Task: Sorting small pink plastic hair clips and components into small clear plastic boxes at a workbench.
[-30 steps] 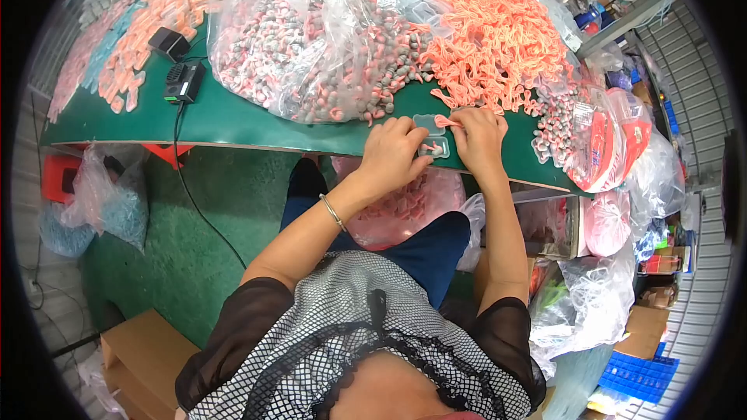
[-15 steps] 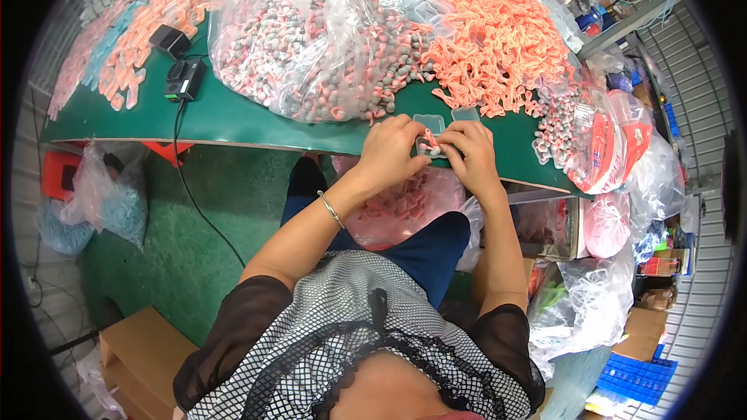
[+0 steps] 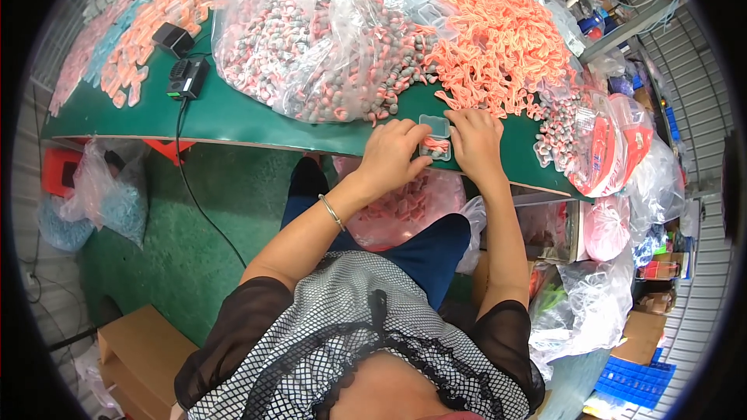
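A small clear plastic case (image 3: pixel 436 154) sits near the table's front edge between my hands, with its lid (image 3: pixel 433 124) raised at the far side. Folded orange cord lies inside it. My left hand (image 3: pixel 393 152) grips the case's left side, thumb at the near corner and fingers behind. To the right, my right hand (image 3: pixel 476 144) is empty as far as I can see, thumb and bent fingers apart, its fingertips close by the lid; whether they touch it I cannot make out. A heap of orange cord loops (image 3: pixel 502 39) lies beyond.
A large clear bag (image 3: pixel 288 62) of pink-and-grey ball pieces covers the table's middle. Filled orange cases (image 3: pixel 124 62) line the far left near a black device (image 3: pixel 187 78) with a cable. At right stands a red-and-white bag (image 3: pixel 611 144) beside more ball pieces. A pink bag (image 3: pixel 405 206) hangs below the edge.
My right hand has let go of the orange cord in the case and moved slightly right, opening a gap. My left hand stays on the case, and the cord now lies inside.
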The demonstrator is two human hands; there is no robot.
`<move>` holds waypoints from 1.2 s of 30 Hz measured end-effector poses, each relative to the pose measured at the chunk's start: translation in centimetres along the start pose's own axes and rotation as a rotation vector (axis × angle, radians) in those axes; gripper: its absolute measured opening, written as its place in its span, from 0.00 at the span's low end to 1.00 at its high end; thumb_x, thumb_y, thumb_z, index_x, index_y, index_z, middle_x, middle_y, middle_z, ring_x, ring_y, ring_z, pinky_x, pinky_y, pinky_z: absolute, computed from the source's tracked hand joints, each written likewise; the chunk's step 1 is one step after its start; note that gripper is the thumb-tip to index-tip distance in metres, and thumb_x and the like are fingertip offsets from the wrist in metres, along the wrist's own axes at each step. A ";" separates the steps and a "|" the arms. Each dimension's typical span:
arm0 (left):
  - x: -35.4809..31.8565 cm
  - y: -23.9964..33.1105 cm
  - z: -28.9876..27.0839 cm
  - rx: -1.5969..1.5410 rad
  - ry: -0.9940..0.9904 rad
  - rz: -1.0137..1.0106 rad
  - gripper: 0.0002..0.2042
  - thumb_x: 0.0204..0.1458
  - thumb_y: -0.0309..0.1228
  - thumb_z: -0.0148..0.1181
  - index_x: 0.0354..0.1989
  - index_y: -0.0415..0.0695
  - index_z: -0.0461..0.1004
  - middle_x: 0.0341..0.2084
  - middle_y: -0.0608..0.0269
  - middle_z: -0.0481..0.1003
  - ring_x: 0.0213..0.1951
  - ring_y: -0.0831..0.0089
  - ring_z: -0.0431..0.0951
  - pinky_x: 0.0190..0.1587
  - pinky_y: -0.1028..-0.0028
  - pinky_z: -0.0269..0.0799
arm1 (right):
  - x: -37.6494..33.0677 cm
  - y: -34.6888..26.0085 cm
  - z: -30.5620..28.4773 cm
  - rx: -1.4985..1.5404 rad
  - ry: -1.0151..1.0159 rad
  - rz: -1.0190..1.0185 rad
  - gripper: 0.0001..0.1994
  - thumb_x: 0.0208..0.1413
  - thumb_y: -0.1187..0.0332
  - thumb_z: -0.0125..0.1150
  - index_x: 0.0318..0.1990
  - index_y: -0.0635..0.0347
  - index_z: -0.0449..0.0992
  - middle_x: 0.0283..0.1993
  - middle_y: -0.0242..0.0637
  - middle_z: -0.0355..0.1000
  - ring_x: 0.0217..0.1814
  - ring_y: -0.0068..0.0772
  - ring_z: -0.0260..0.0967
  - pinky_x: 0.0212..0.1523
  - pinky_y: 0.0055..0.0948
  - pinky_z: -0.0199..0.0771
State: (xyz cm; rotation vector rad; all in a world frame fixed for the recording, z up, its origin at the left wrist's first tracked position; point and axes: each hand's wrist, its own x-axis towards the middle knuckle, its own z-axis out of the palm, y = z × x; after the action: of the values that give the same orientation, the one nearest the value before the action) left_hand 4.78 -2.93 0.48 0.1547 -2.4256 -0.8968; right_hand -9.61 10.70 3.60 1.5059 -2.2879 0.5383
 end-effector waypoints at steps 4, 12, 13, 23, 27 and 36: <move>0.1 -0.1 0.1 0.009 -0.002 0.014 0.21 0.41 0.34 0.71 0.45 0.44 0.74 0.36 0.59 0.73 0.42 0.58 0.74 0.45 0.61 0.68 | 0.4 0.2 0.7 -0.031 -0.079 0.007 0.11 0.49 0.71 0.64 0.43 0.52 0.79 0.42 0.31 0.71 0.52 0.36 0.65 0.57 0.46 0.54; -0.6 -0.4 0.8 -0.032 0.118 -0.007 0.20 0.39 0.35 0.72 0.41 0.44 0.75 0.32 0.62 0.75 0.38 0.60 0.73 0.40 0.62 0.65 | -0.9 0.0 0.3 0.353 0.094 0.031 0.07 0.49 0.77 0.64 0.37 0.60 0.78 0.36 0.41 0.74 0.39 0.46 0.72 0.42 0.37 0.71; -0.8 -0.3 0.9 -0.003 0.139 0.015 0.19 0.39 0.35 0.72 0.39 0.44 0.75 0.32 0.62 0.75 0.37 0.61 0.73 0.40 0.62 0.65 | -1.1 -0.2 0.1 0.350 0.093 0.032 0.07 0.49 0.77 0.64 0.37 0.60 0.78 0.36 0.41 0.74 0.39 0.46 0.72 0.42 0.37 0.71; -1.8 0.9 1.1 0.208 0.198 0.097 0.18 0.43 0.34 0.69 0.43 0.45 0.77 0.34 0.65 0.74 0.37 0.63 0.72 0.36 0.64 0.63 | -3.9 -2.1 0.2 0.381 0.169 0.020 0.10 0.48 0.79 0.64 0.40 0.64 0.77 0.39 0.45 0.74 0.43 0.48 0.73 0.43 0.39 0.74; -2.6 1.0 0.5 0.189 0.197 0.063 0.19 0.43 0.32 0.68 0.47 0.45 0.76 0.37 0.63 0.74 0.38 0.63 0.71 0.36 0.65 0.62 | -4.7 -2.3 0.6 0.383 0.166 -0.008 0.13 0.45 0.78 0.66 0.41 0.64 0.76 0.42 0.45 0.74 0.44 0.49 0.73 0.45 0.40 0.74; 0.8 -1.4 -0.3 0.099 0.085 0.302 0.13 0.46 0.29 0.62 0.42 0.44 0.75 0.34 0.61 0.71 0.37 0.61 0.74 0.37 0.66 0.70 | -4.3 -3.0 0.5 0.400 0.158 -0.047 0.18 0.43 0.76 0.69 0.44 0.64 0.74 0.45 0.46 0.72 0.47 0.50 0.71 0.49 0.41 0.72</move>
State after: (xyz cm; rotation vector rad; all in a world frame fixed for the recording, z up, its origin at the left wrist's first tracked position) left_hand 4.21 -4.38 0.17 -0.1323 -2.3337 -0.6234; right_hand -5.24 12.76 1.46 1.6176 -2.1018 1.1121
